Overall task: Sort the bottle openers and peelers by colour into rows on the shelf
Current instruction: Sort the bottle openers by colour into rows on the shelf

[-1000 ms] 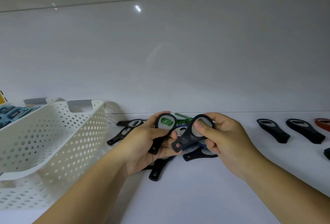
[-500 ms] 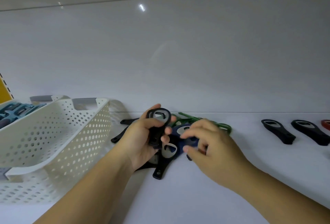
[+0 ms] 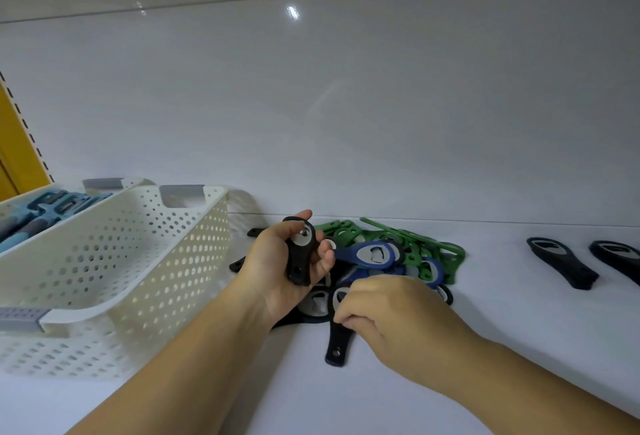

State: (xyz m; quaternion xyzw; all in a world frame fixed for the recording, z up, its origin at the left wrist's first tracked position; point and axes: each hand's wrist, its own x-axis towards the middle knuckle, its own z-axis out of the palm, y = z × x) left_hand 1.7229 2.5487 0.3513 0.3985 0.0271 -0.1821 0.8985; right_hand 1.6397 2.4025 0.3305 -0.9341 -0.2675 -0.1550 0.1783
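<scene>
- Black opener [image 3: 300, 258] is gripped in the left hand [image 3: 277, 270], fingers [image 3: 325, 256] curled round its handle.
- A dark opener [image 3: 337, 344], flat on the shelf [image 3: 450, 386], is pinched at its neck by the right hand's [image 3: 398, 323] bunched fingers.
- Blue openers [image 3: 367, 255] and green tools [image 3: 419, 244] are heaped just beyond both sets of fingers.
- Two black openers [image 3: 561, 266] are laid well right of the right fingers.
</scene>
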